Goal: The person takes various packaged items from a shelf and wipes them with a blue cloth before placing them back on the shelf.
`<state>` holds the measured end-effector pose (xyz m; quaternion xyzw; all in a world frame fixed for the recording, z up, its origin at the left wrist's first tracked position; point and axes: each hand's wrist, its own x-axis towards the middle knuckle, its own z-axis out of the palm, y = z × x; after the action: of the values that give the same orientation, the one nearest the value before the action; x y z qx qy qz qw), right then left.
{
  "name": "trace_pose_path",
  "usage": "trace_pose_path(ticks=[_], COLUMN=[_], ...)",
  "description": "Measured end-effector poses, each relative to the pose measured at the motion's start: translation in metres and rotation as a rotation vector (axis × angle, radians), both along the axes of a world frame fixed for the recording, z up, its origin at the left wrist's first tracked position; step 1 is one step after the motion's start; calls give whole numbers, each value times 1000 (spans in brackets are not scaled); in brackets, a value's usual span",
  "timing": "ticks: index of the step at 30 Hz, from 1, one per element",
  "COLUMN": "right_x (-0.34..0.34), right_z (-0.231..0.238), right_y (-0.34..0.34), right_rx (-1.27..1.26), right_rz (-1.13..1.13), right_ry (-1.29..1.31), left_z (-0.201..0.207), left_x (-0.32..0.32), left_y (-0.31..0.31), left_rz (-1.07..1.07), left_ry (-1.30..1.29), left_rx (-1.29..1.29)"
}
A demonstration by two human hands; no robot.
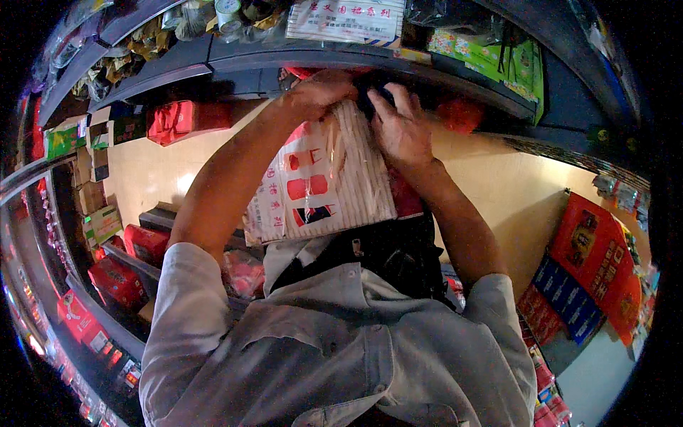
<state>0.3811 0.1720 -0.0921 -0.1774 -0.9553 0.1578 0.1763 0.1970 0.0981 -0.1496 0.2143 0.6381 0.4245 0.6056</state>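
Note:
A white box-shaped package (306, 181) with red pictures and a ribbed, striped side leans in front of my body, partly under shiny clear film. My left hand (321, 94) is at its far left end, the fingers curled; what they hold is hidden by the hand and the shadow. My right hand (404, 132) is beside the far right end of the package, its fingers bent and apart, with nothing visible gripped. Dark shadow lies between the two hands, under the shelf edge. A black bag (388, 256) sits against my waist, behind the package.
A dark shelf (242, 60) crosses just beyond my hands, carrying a white printed box (345, 21) and green packages (491, 60). Below it are a red bag (186, 119) and a red object (460, 114). Red boxes (117, 281) line the left; a red display (587, 245) stands right.

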Motion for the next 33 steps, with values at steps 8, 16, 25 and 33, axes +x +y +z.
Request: trace_pose_path(ticks=[8,16,25,33], right_x=[57,4,53,26], right_z=[34,7,12,17], right_y=[-25,4,-13,-10], right_rx=[54,28,149,190], right_rz=[256,-22,148,169], right_ry=[-264,-95,-176,-282], left_z=[-5,4,31,10], left_x=[-2,-3,2,-1], left_y=[-11,-8,-5,-7], left_rz=[-6,4,-12,111], left_ry=[-42,-89,-49,-142], left_rx=[344,248,51,336])
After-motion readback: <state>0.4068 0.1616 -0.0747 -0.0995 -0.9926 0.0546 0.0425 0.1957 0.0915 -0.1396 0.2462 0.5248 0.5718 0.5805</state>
